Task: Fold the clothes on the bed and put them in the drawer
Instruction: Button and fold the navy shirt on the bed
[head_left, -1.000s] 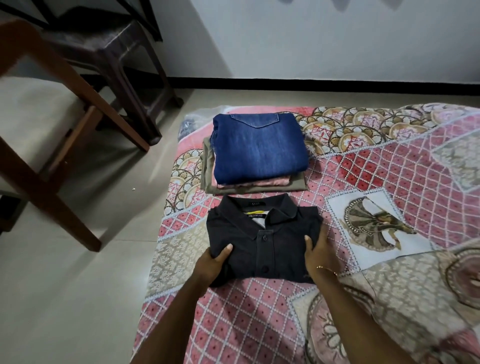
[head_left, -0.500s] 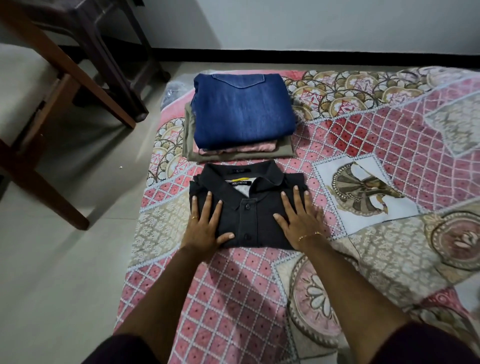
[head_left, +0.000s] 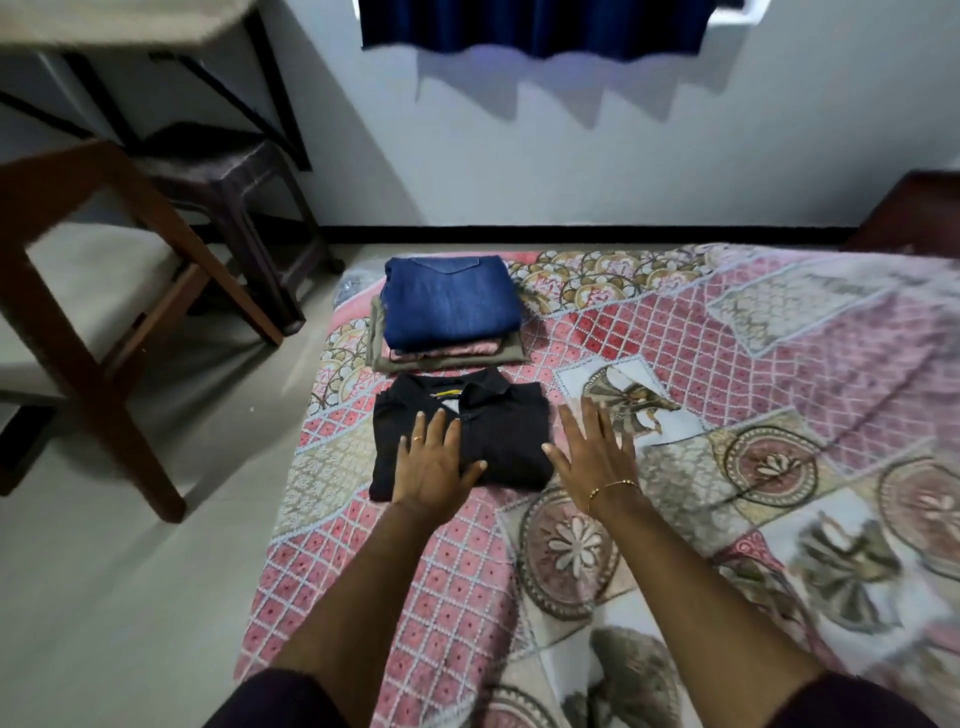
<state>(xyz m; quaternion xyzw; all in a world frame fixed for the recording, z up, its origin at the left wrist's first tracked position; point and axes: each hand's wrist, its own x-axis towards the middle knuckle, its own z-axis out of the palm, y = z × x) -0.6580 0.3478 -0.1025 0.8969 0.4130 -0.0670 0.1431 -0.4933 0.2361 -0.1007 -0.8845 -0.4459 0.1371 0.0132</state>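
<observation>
A folded black polo shirt (head_left: 498, 431) lies on the patterned bedspread (head_left: 727, 364) near the bed's left corner. My left hand (head_left: 434, 462) rests flat on its lower left part, fingers straight. Just right of the shirt my right hand (head_left: 592, 452) is spread flat, with its thumb by the shirt's lower right corner; whether it touches the bed I cannot tell. Behind the shirt sits a stack of folded clothes (head_left: 449, 314): a blue denim piece on top, a pink piece and an olive piece under it.
A wooden chair (head_left: 104, 291) stands on the tiled floor left of the bed, with a dark plastic stool (head_left: 228, 176) behind it. A white wall and a dark blue curtain (head_left: 535, 26) are beyond the bed. Dark wooden furniture (head_left: 919, 213) sits at the far right.
My right hand has slid off the black shirt to its right side. My left hand stays flat on the shirt. The camera has tilted up, showing more of the wall.
</observation>
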